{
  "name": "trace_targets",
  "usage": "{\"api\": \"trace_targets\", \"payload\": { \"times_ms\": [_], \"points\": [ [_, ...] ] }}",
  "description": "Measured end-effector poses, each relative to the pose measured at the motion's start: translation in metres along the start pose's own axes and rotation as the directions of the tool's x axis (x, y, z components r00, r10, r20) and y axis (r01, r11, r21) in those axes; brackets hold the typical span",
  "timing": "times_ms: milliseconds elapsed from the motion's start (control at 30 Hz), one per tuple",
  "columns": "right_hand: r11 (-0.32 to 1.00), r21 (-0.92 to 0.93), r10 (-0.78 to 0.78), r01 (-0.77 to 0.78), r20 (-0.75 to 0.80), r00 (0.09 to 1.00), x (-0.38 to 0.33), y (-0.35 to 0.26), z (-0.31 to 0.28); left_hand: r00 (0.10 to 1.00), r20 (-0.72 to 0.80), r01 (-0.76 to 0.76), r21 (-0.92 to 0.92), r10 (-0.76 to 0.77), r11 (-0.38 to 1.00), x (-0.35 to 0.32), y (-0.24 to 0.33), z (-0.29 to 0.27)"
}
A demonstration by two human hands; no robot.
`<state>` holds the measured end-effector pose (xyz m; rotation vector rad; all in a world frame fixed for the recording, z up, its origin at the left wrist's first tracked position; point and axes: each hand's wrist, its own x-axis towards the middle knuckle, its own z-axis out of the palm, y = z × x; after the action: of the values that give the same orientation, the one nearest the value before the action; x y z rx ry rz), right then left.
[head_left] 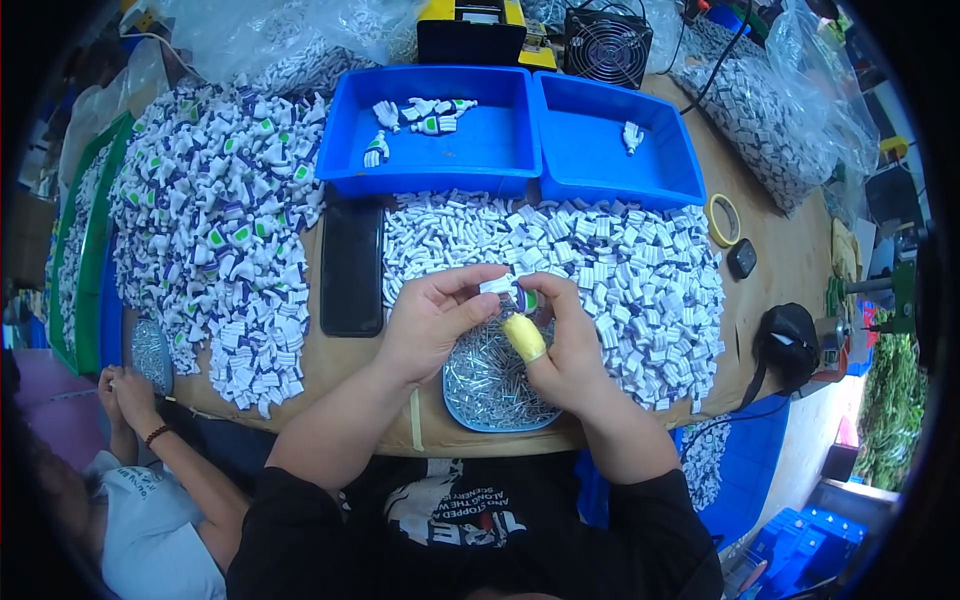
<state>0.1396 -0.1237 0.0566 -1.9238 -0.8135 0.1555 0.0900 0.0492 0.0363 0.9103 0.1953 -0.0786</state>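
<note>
My left hand (430, 328) pinches a small white ribbed plastic piece (494, 287) between thumb and fingertips. Meeting it there is a white, purple and green plastic toy part (526, 299), gripped by my right hand (577, 350). Whether the two pieces are joined I cannot tell. A yellow wrap (524, 338) covers my right thumb. Right below my hands stands a light blue tray (500, 428) full of loose metal pins. Beyond them lie a heap of white curved pieces (440, 238) and, to its right, a heap of white-and-purple ribbed pieces (655, 300).
Two blue bins (500, 140) (610, 100) at the back hold a few assembled parts. A black phone (351, 270) lies left of my hands, beside a big heap of parts (220, 220). At right are a tape roll (722, 220) and a black pouch (785, 348). A co-worker's hands (128, 395) work at far left.
</note>
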Motion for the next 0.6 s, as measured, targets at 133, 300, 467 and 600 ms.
{"api": "trace_targets", "payload": {
  "times_ms": [133, 300, 467, 600],
  "points": [
    [0.996, 0.056, 0.075, -0.075, -0.004, 0.997, 0.000, -0.001, -0.001, 0.972, 0.088, -0.235, 0.266, 0.219, 0.935, -0.001, -0.004, 0.001],
    [0.982, 0.173, 0.060, -0.073, 0.078, 0.995, 0.005, -0.006, -0.006, 0.928, 0.190, -0.367, 0.317, 0.321, 0.874, -0.003, -0.002, -0.001],
    [0.928, 0.305, 0.137, -0.212, 0.249, 0.959, 0.003, -0.005, -0.012, 0.947, 0.049, -0.321, 0.083, 0.318, 0.943, -0.004, -0.006, 0.005],
    [0.873, 0.438, 0.105, -0.214, 0.260, 0.960, 0.001, -0.003, -0.005, 0.935, 0.095, -0.350, 0.108, 0.341, 0.931, -0.001, -0.005, 0.004]
  ]
}}
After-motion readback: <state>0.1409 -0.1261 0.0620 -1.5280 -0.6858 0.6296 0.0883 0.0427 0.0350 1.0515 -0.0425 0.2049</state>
